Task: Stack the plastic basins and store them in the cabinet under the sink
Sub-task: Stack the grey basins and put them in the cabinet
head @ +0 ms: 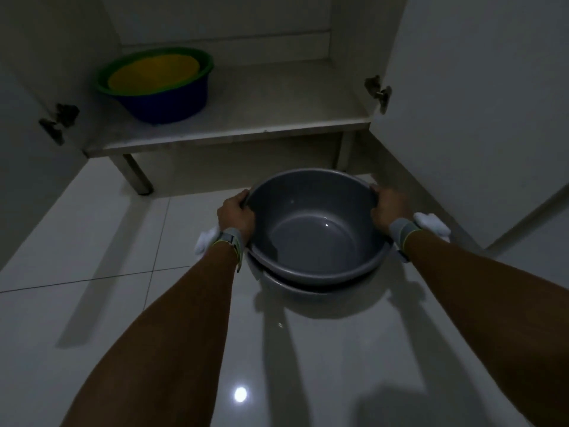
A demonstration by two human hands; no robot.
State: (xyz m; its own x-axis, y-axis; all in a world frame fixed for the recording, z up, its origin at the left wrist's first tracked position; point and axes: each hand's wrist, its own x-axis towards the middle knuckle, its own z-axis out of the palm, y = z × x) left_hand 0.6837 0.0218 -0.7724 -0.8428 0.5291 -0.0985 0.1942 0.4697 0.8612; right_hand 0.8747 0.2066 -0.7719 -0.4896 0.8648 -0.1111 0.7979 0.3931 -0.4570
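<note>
Grey basins [311,238], nested; L hand [235,215], R hand [388,208] seemingly curled on rim.

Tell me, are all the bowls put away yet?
Not yet. Done: a coloured stack, yellow in green in blue, sits on the cabinet shelf. In hand: the left hand and right hand grip the rim of the nested grey basins, out over the floor. Left: putting the grey ones on the shelf; there looks to be room beside the stack.

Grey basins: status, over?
Left hand and right hand grip grey basins, two nested, over the floor. Coloured stack sits left on cabinet shelf; right side free, doors open.
</note>
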